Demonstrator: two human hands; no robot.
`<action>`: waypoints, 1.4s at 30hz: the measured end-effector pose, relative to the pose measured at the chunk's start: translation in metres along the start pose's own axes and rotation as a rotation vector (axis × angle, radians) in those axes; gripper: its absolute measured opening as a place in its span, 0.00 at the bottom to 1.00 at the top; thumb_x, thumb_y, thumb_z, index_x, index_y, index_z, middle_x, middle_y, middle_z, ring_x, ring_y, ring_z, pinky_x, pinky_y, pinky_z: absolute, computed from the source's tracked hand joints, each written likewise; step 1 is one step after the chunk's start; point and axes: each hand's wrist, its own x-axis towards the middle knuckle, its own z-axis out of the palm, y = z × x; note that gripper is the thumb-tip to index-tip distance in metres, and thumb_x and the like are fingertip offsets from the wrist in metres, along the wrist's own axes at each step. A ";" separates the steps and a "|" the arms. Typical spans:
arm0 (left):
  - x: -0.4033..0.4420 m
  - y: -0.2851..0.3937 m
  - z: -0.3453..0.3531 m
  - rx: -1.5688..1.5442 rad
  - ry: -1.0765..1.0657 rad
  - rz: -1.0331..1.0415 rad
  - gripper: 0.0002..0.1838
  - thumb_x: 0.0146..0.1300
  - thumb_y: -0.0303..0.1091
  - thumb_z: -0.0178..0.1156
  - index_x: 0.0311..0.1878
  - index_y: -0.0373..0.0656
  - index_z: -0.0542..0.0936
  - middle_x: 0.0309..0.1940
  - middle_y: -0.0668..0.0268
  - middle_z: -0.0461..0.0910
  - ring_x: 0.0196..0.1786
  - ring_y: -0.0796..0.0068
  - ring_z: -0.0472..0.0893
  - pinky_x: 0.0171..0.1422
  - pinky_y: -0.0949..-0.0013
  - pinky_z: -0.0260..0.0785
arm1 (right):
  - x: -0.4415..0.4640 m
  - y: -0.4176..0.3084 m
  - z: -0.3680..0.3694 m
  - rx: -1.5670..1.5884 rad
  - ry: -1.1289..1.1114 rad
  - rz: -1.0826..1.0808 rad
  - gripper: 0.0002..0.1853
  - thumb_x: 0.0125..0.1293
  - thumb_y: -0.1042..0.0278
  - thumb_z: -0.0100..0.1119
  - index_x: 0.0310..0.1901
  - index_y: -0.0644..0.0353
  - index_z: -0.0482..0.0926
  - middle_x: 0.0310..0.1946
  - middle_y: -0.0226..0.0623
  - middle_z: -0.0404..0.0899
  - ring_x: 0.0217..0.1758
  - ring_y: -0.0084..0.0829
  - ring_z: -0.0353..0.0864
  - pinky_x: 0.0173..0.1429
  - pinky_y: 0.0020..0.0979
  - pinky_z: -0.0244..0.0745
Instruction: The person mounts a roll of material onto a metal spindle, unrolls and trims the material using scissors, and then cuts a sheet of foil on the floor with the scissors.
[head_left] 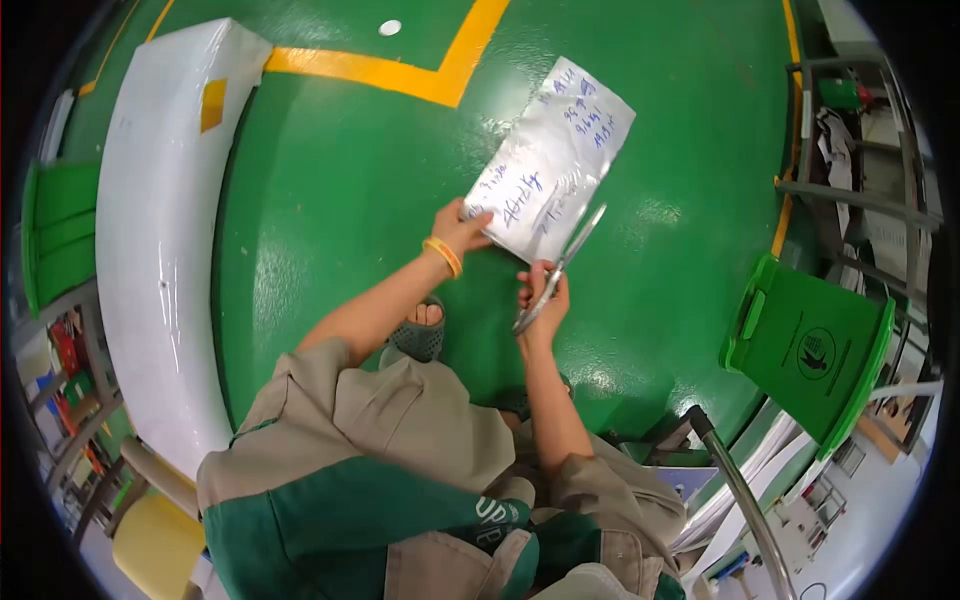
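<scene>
My left hand [462, 229], with an orange band at the wrist, is closed on the near left corner of a flat silvery-white packet [575, 140]. Blue handwriting covers much of the packet's upper face. A pair of metal scissors [578, 240] is in my right hand [545, 298], its blades pointing up and away along the packet's right near edge. The right fingers are wrapped at the handles, close to the packet's near corner. Whether the blades touch the packet, I cannot tell.
A long white plastic-wrapped roll [160, 230] lies on the green floor at left. A green lidded bin [815, 350] stands at right, below a metal rack [860, 190]. A curved metal handle [745, 500] rises near my right leg. At lower left is a yellow chair [155, 545].
</scene>
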 end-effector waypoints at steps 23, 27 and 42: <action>-0.011 0.006 -0.062 -0.548 0.249 -0.052 0.19 0.56 0.25 0.61 0.50 0.39 0.68 0.43 0.64 0.75 0.48 0.69 0.75 0.52 0.64 0.71 | -0.006 0.031 -0.030 -0.159 -0.323 0.232 0.36 0.65 0.38 0.43 0.62 0.62 0.61 0.25 0.24 0.63 0.23 0.15 0.62 0.26 0.19 0.60; -0.001 -0.014 -0.064 -0.615 0.109 -0.017 0.22 0.55 0.26 0.63 0.52 0.38 0.66 0.42 0.64 0.74 0.42 0.70 0.75 0.47 0.68 0.71 | 0.006 0.020 -0.028 -0.243 -0.379 0.198 0.38 0.64 0.36 0.42 0.63 0.62 0.60 0.26 0.24 0.63 0.24 0.15 0.63 0.27 0.20 0.61; -0.031 0.053 -0.156 0.388 1.330 0.800 0.28 0.55 0.42 0.64 0.51 0.33 0.66 0.42 0.59 0.73 0.43 0.67 0.71 0.53 0.64 0.63 | 0.020 0.002 -0.029 -0.428 -0.483 0.202 0.35 0.63 0.37 0.44 0.61 0.60 0.65 0.27 0.23 0.63 0.26 0.15 0.61 0.29 0.19 0.60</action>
